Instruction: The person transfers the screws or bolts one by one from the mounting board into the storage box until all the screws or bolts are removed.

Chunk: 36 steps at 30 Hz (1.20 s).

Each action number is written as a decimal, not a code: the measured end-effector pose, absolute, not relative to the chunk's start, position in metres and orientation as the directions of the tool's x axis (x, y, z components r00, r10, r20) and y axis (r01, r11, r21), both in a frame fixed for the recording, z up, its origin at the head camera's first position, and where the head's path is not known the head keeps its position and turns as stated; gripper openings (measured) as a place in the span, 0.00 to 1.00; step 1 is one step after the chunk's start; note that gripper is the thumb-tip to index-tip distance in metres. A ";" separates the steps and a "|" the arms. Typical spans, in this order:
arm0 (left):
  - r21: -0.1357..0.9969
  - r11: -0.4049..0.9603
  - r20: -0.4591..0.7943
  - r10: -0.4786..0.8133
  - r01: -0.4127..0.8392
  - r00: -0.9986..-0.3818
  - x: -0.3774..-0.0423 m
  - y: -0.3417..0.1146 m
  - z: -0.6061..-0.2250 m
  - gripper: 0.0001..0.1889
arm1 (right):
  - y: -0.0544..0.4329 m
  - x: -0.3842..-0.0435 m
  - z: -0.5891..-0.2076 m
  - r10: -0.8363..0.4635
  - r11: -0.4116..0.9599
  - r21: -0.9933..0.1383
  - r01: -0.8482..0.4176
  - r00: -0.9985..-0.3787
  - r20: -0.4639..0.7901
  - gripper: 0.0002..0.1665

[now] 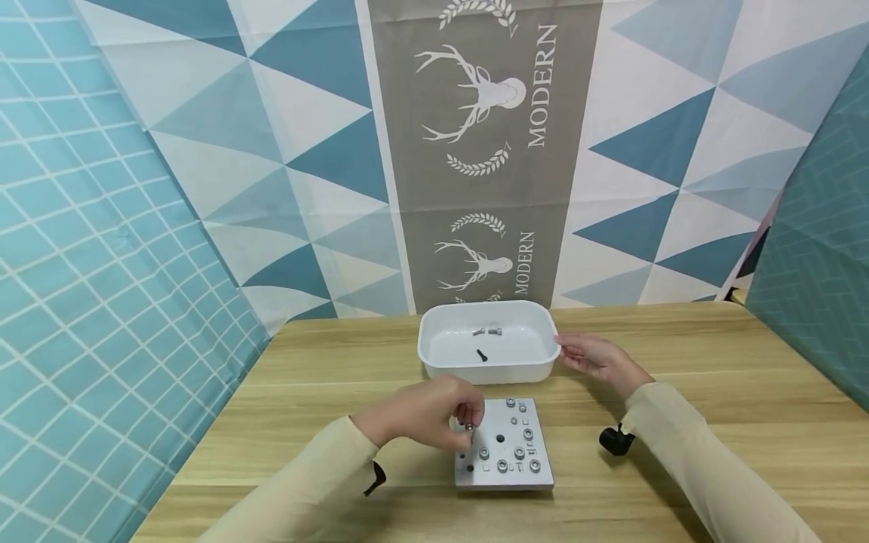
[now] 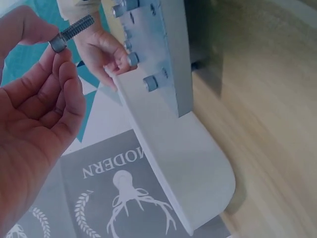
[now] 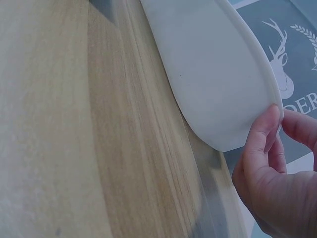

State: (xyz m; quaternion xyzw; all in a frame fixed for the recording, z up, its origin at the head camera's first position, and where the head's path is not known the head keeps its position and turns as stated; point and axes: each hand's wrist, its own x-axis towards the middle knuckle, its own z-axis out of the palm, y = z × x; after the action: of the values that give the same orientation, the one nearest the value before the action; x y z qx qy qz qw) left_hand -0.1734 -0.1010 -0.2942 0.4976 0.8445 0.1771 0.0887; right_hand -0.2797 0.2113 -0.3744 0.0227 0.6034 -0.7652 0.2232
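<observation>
My left hand pinches a metal socket-head bolt by its head between thumb and fingers; the threaded shank points away from the palm in the left wrist view. In the head view this hand is over the left part of a silver metal block, which has several bolts standing in it and some open holes. My right hand grips the right end of a white tray behind the block, thumb and fingers pinching its rim.
Inside the tray lie two silver bolts and one black bolt. A wooden table carries everything. Patterned cloth hangs behind it, with blue cloth at both sides. Black straps show at the wrists.
</observation>
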 end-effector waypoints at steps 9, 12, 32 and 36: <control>0.356 0.526 0.036 0.818 0.772 -0.574 -0.182 -0.100 -0.288 0.05 | 0.213 -0.279 -0.376 -0.324 -0.167 -0.918 0.361 -0.899 -0.294 0.13; 0.344 0.549 0.035 0.803 0.762 -0.595 -0.183 -0.100 -0.286 0.06 | 0.212 -0.279 -0.376 -0.325 -0.167 -0.919 0.358 -0.900 -0.292 0.12; 0.306 0.578 0.025 0.789 0.756 -0.613 -0.208 -0.108 -0.270 0.05 | 0.212 -0.279 -0.375 -0.311 -0.150 -0.922 0.357 -0.902 -0.299 0.10; 0.299 0.581 0.038 0.785 0.757 -0.618 -0.217 -0.111 -0.269 0.05 | 0.211 -0.279 -0.374 -0.308 -0.152 -0.921 0.358 -0.903 -0.300 0.09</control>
State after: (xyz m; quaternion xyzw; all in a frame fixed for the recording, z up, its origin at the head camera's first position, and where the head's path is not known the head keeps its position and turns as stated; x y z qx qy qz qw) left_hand -0.2171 -0.1106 -0.2687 0.4343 0.8878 0.1442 0.0492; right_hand -0.2787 0.2109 -0.3736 0.0206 0.6129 -0.7588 0.2196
